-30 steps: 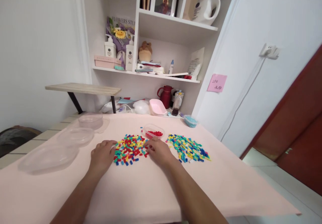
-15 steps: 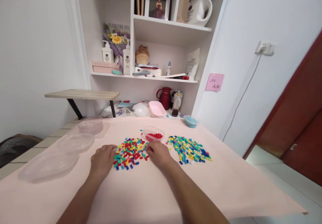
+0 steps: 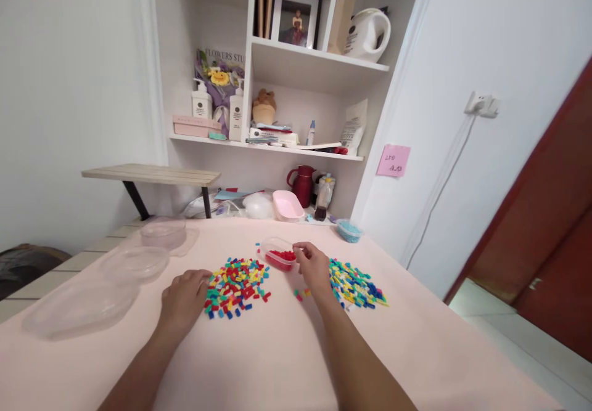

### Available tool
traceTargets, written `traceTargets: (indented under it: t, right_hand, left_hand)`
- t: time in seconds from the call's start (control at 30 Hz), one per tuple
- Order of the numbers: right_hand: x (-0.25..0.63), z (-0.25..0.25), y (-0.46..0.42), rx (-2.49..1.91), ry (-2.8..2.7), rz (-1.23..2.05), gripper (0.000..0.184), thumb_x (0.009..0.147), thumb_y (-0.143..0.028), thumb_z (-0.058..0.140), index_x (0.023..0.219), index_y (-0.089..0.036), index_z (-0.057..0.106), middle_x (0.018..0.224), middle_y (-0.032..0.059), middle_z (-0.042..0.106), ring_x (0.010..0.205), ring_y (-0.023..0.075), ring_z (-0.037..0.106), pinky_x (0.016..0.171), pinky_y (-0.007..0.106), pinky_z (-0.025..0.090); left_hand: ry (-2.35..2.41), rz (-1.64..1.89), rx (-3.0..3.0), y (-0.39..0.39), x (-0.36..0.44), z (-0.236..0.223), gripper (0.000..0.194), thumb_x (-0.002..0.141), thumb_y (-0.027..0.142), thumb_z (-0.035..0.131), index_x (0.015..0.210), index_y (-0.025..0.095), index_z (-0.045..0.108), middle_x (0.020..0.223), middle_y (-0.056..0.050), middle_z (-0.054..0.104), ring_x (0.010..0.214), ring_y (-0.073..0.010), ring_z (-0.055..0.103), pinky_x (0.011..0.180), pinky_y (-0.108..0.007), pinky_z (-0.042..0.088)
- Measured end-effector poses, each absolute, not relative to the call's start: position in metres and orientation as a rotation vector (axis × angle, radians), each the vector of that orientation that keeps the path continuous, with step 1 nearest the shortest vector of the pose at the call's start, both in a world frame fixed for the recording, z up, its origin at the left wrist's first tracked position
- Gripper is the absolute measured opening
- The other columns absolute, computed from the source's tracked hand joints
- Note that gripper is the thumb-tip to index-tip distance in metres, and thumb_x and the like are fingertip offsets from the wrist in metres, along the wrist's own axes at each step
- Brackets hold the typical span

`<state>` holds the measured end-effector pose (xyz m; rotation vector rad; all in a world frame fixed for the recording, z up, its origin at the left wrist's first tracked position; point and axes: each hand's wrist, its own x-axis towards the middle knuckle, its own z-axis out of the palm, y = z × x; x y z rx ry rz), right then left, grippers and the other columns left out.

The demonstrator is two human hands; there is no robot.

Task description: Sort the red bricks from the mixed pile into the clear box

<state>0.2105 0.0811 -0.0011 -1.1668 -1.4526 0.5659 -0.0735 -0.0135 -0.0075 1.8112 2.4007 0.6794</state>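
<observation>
My left hand (image 3: 185,300) rests on the cloth, fingers stretched loosely toward the left edge of a mixed pile of small coloured bricks (image 3: 235,284). Nothing shows in that hand. My right hand (image 3: 316,269) is at the right end of a small clear plastic container (image 3: 266,244). Its thumb and fingertips are pinched together by the rim; what they hold, if anything, is too small to make out. Red bricks (image 3: 281,258) lie inside the container. A second pile of bricks (image 3: 358,284), mostly blue, green and yellow, spreads to the right, partly behind my right hand.
Clear empty containers (image 3: 83,309) line the left side of the pink tablecloth (image 3: 240,362). A tub of light blue pieces (image 3: 349,230) stands at the back right. Behind are a pink tray (image 3: 287,206), a dark red jug (image 3: 303,186) and a shelf unit (image 3: 319,55).
My right hand has moved from the right edge of the left pile, rightward and up to the container's right end. My left hand stays beside the left pile. The view has tilted slightly.
</observation>
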Motion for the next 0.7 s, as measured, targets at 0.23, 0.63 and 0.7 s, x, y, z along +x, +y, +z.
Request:
traceTargets:
  t: [0.23,0.63,0.7]
  right_hand:
    - [0.219,0.004,0.083,-1.082,-1.390,0.657,0.038,0.084,-0.043,0.053,0.103,-0.018,0.072,0.078,0.0030,0.071,0.054,0.0155,0.060,0.052,0.026,0.044]
    - [0.211,0.005,0.057,-0.910,-2.303,0.760,0.014,0.076,-0.022,0.070,0.086,-0.021,0.079,0.081,0.0022,0.073,0.069,0.0146,0.061,0.064,0.024,0.045]
    - [0.210,0.004,0.056,-0.923,-2.338,0.787,0.017,0.075,-0.021,0.071,0.090,-0.021,0.079,0.081,0.0020,0.073,0.068,0.0145,0.062,0.063,0.023,0.044]
  left_hand:
    - [2.415,0.649,1.803,-0.011,-0.075,-0.008,0.043,0.095,0.030,0.030,0.116,0.028,0.067,0.131,-0.005,0.066,0.122,-0.0276,0.056,0.099,-0.045,0.043]
    - [2.415,0.634,1.829,-0.014,-0.071,-0.006,0.044,0.095,0.030,0.029,0.117,0.029,0.067,0.130,-0.004,0.066,0.120,-0.0261,0.057,0.100,-0.045,0.042]
    - [2.414,0.635,1.830,-0.015,-0.070,-0.006,0.043,0.095,0.030,0.029,0.117,0.028,0.067,0.129,-0.004,0.067,0.120,-0.0262,0.057,0.100,-0.044,0.042]
